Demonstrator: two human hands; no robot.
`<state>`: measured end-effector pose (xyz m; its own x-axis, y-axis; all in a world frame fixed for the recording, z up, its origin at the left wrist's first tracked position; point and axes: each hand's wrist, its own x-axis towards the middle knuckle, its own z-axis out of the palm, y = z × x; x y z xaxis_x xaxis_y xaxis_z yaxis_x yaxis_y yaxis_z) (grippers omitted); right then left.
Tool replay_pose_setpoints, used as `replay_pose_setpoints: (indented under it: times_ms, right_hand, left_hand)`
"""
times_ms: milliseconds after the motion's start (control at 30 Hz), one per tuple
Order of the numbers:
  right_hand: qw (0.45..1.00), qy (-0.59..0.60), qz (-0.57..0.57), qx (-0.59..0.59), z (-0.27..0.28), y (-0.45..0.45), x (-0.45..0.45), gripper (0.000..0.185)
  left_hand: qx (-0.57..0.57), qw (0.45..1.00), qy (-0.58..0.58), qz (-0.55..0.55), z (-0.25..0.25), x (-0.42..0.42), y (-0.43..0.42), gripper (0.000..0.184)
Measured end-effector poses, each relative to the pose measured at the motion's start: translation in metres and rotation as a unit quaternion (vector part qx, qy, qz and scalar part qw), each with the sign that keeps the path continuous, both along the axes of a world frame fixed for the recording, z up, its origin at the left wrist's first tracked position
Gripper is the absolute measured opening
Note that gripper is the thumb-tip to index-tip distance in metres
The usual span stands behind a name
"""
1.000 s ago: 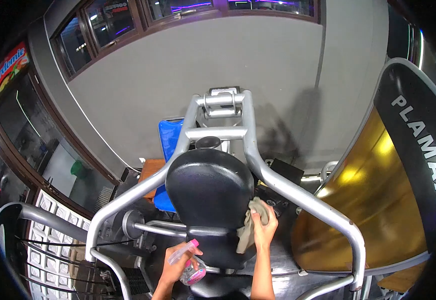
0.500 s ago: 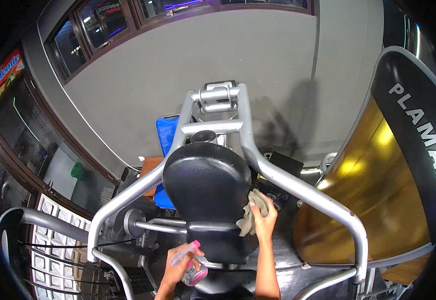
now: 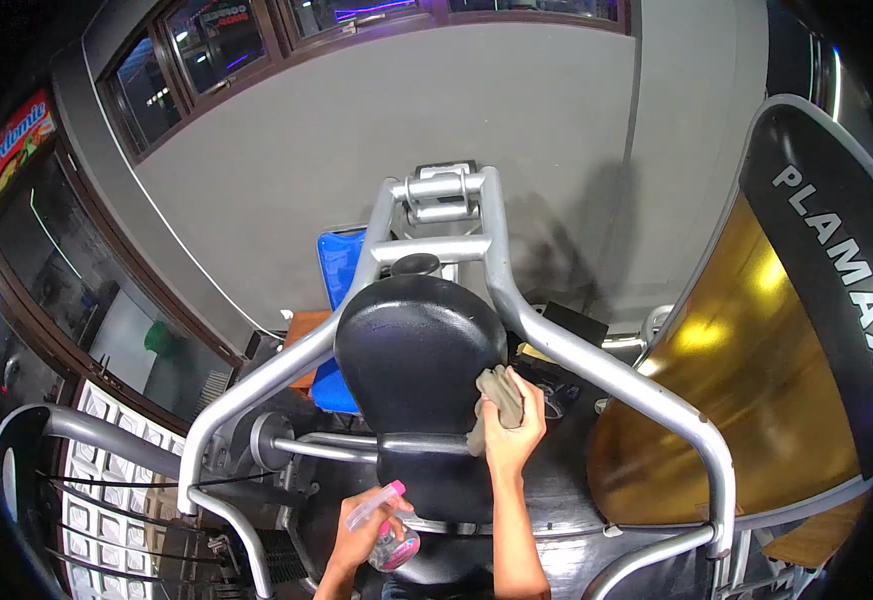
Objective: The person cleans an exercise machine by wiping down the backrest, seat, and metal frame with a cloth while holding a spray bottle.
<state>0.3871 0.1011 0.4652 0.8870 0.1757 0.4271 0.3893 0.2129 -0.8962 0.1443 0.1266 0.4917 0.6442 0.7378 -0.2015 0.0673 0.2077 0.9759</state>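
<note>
A black padded backrest [image 3: 416,350] of a gym machine stands in front of me, with the black seat [image 3: 426,482] below it. My right hand [image 3: 514,425] grips a bunched grey-green cloth [image 3: 499,397] at the backrest's lower right edge. The cloth appears to touch the padding. In my left hand [image 3: 358,530] is a clear spray bottle [image 3: 396,550] with a pink nozzle tip, held low in front of the seat at its left. My fingers hide part of the bottle.
Silver frame tubes [image 3: 626,375] curve round both sides of the seat. A gold and black panel [image 3: 756,370] lettered PLAMAX stands at the right. Behind are a blue chair [image 3: 339,270] and a grey wall [image 3: 386,110]. Glass doors [image 3: 76,260] are at the left.
My right hand with the cloth has shifted slightly left and up against the backrest's edge. The spray bottle stays in my left hand, nearly still. The view has shifted slightly.
</note>
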Motion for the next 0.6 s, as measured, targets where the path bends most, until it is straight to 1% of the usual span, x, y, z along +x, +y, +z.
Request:
replay_pose_setpoints:
  times_ms: [67, 100, 133, 233, 267, 333, 400, 467, 533, 600]
  right_hand:
    - [0.988, -0.129, -0.049, -0.065, 0.01, -0.001, -0.006, 0.048]
    - [0.982, -0.157, -0.052, -0.095, 0.008, -0.003, -0.007, 0.054]
    - [0.982, -0.159, -0.05, -0.094, 0.004, -0.005, -0.008, 0.054]
    - [0.959, -0.238, -0.021, -0.154, -0.007, -0.012, -0.012, 0.057]
    - [0.958, -0.239, -0.02, -0.155, -0.011, -0.015, -0.014, 0.057]
    - [0.945, -0.262, 0.042, -0.19, -0.023, -0.023, -0.017, 0.056]
    - [0.945, -0.264, 0.043, -0.187, -0.043, -0.026, -0.016, 0.055]
    - [0.957, -0.236, 0.006, -0.17, -0.048, -0.031, -0.013, 0.056]
    - [0.973, -0.167, -0.011, -0.16, -0.045, -0.032, -0.01, 0.054]
    - [0.976, -0.16, -0.061, -0.131, -0.04, -0.023, -0.007, 0.056]
  left_hand:
    - [0.002, 1.0, 0.01, 0.005, 0.002, -0.003, -0.001, 0.023]
    - [0.006, 1.0, 0.006, 0.004, 0.003, -0.004, -0.001, 0.024]
    - [0.011, 1.0, 0.001, 0.004, 0.004, -0.004, -0.001, 0.024]
    - [0.008, 1.0, 0.009, 0.012, 0.004, -0.007, -0.002, 0.025]
    - [0.007, 1.0, 0.008, 0.013, 0.003, -0.008, -0.003, 0.025]
    - [0.008, 1.0, 0.011, 0.012, 0.002, -0.011, -0.005, 0.025]
    - [0.019, 1.0, 0.009, 0.019, 0.001, -0.012, -0.008, 0.028]
    - [0.032, 0.999, 0.005, 0.028, 0.001, -0.016, -0.01, 0.031]
    - [0.033, 0.999, -0.002, 0.021, 0.001, -0.021, -0.011, 0.034]
    - [0.034, 0.999, 0.005, 0.027, 0.0, -0.026, -0.012, 0.035]
